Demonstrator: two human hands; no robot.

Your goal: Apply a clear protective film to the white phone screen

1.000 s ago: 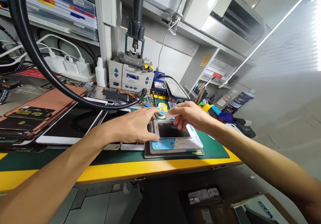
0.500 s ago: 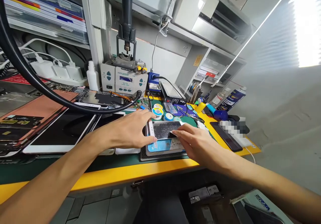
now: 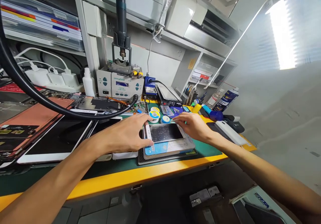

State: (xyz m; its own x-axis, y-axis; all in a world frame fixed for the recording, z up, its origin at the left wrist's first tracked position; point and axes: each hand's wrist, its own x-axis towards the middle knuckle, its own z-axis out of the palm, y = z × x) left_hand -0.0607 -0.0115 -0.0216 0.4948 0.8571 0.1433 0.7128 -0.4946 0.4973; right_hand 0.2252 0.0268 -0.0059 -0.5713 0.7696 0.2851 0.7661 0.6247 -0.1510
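A white-framed smartphone (image 3: 165, 132) with a dark, speckled screen lies on a blue and clear flat case (image 3: 173, 147). My left hand (image 3: 126, 133) grips the phone's left end, thumb at the near corner and fingers at the far one. Over the phone's far right corner, my right hand (image 3: 194, 125) is closed in a pinch; what it holds, if anything, is too small to make out. Beneath the case is a black perforated mat (image 3: 142, 162). Just behind the phone are round reels (image 3: 165, 119) with blue and yellow labels.
A hot-air station (image 3: 121, 85) stands at the back, its black hose (image 3: 50, 105) looping over the left side. Several phones and a white-framed tablet (image 3: 55, 137) lie to the left. Spray can (image 3: 227, 98) and bottles are at the right. The bench has a yellow edge (image 3: 112, 177).
My right hand has moved off the middle of the screen to the phone's far right corner, uncovering the screen. My left hand keeps its grip. The camera view has shifted slightly.
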